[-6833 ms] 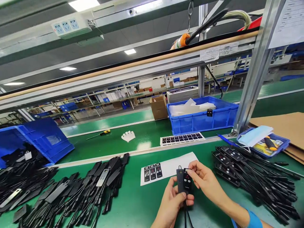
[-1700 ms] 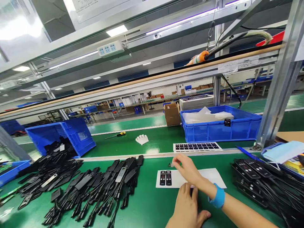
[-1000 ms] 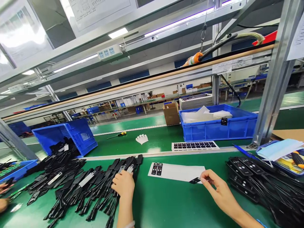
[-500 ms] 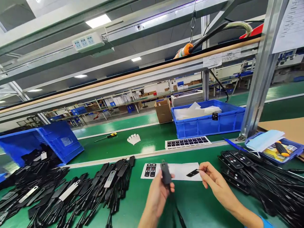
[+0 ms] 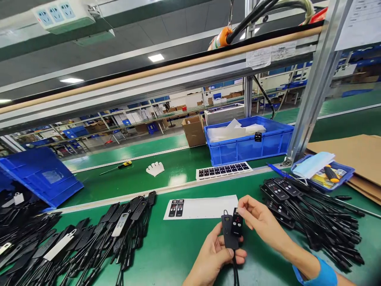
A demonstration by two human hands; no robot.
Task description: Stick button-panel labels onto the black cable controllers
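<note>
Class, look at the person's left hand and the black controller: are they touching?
Touching. The head view shows the left hand gripping the controller, the thumb pressed against its lower end near the cables.

I can't tell whether the label (image 5: 237, 227) touches the controller (image 5: 227, 230). The right hand (image 5: 260, 220) hides the label's upper corner, and the left hand (image 5: 212, 254) covers the controller's lower end. The cords (image 5: 235, 272) leave my view at the bottom; the left edge crops the blue crate (image 5: 38, 171). The upper-right paper's (image 5: 361, 26) print is too small.
</note>
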